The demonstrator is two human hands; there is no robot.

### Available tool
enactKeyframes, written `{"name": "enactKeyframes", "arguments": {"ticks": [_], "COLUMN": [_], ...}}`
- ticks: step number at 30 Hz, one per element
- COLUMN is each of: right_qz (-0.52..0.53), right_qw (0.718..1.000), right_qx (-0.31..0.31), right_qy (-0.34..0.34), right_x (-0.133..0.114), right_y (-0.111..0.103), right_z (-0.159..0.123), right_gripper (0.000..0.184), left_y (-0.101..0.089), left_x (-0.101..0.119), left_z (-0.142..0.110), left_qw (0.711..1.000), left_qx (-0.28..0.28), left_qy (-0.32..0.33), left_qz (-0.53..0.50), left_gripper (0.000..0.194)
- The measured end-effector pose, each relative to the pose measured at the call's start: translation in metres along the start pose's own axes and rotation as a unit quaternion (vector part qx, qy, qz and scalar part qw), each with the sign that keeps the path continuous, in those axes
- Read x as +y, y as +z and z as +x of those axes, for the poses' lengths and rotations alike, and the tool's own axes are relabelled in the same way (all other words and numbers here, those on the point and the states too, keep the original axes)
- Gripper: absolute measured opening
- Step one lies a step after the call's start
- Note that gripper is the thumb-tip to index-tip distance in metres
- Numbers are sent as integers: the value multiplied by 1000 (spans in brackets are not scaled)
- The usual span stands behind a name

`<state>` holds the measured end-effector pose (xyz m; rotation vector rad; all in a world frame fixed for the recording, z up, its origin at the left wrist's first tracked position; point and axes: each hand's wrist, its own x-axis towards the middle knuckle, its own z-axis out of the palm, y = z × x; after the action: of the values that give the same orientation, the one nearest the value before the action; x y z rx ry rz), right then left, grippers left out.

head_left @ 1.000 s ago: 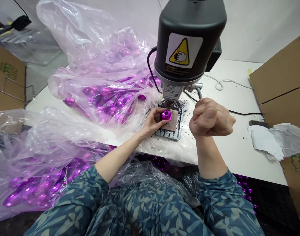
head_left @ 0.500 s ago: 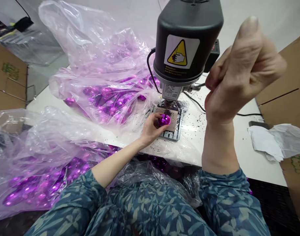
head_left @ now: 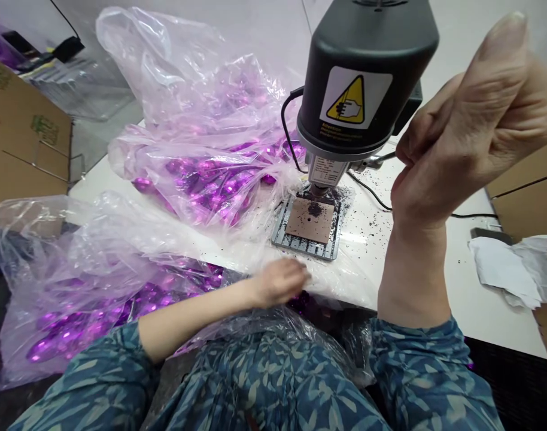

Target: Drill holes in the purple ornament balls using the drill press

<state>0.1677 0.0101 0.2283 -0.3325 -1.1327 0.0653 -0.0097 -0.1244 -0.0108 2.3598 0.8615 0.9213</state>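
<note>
My right hand is raised close to the camera, its fingers closed round the thin metal lever of the bench drill press. The press's small table carries a brown pad dusted with dark shavings, and nothing lies on it. My left hand is blurred at the table's front edge, above the clear plastic bag in my lap. Its fingers curl downward and I cannot make out whether they hold anything. A bit of shiny purple shows just below that hand.
A big clear bag of shiny purple baubles lies on the white table left of the press, and another bag hangs at lower left. Cardboard boxes stand left and right. Crumpled white paper and cables lie on the right.
My left hand has left the press table, taking the purple bauble off the pad, and dropped to the table's front edge. My right hand has stayed raised on the lever.
</note>
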Motion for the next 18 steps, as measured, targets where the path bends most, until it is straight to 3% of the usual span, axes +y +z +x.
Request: {"name": "enactKeyframes", "arguments": {"ticks": [3,5,7,12,16,18], "right_qz": [-9,-11,-12,8,19,17], "right_qw": [1000,1000,1000,1000,1000,1000], "right_qx": [-4,1,7,7,15,9], "right_qy": [10,7,9,19,4,-3], "right_x": [1,2,1,-4,-3,0], "right_y": [-1,-1,-1,1,0,-1], "right_z": [1,1,1,-2,-3,-1], "right_gripper": [66,68,68,65,65,65], "left_y": [-40,-63,-75,-76,-78,-83], "left_x": [-55,-88,-113,-142,-150,-149], "left_z": [52,88,119,153,146,138], "left_qw": [981,947,921,909,926,930], "left_qx": [105,127,125,105,160,163], "left_qy": [-134,-240,-301,-335,-296,-287], "left_qz": [93,169,215,224,169,165], "left_gripper": [29,32,38,44,40,37]}}
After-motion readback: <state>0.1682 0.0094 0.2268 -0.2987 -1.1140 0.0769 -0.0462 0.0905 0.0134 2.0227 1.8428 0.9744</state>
